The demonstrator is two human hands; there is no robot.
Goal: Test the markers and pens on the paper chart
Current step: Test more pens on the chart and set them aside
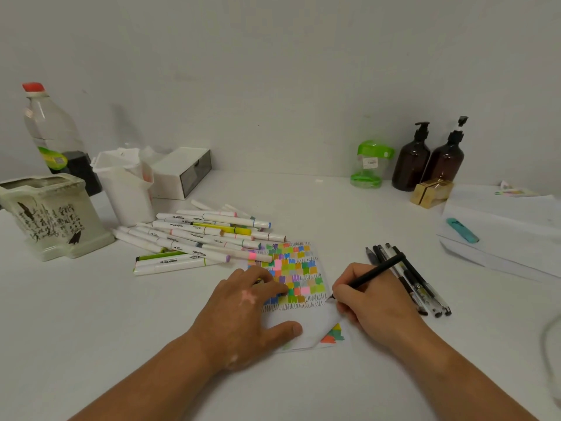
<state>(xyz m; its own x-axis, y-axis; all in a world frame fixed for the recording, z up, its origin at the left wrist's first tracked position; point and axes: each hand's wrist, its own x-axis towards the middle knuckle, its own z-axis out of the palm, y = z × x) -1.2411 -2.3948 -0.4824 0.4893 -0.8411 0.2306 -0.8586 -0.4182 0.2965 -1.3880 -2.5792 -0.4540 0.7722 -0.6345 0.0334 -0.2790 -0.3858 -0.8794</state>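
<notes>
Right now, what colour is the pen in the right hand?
Black. The pen shows best in head view.

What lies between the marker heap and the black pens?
The paper chart, pressed by the left hand while the right hand holds a pen to it; head view.

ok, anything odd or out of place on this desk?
The paper chart has its lower right corner curled over, baring coloured swatches underneath. The rightmost brown pump bottle has its nozzle raised and cocked, unlike the other bottle. There is a pink smear on the back of the left hand.
</notes>
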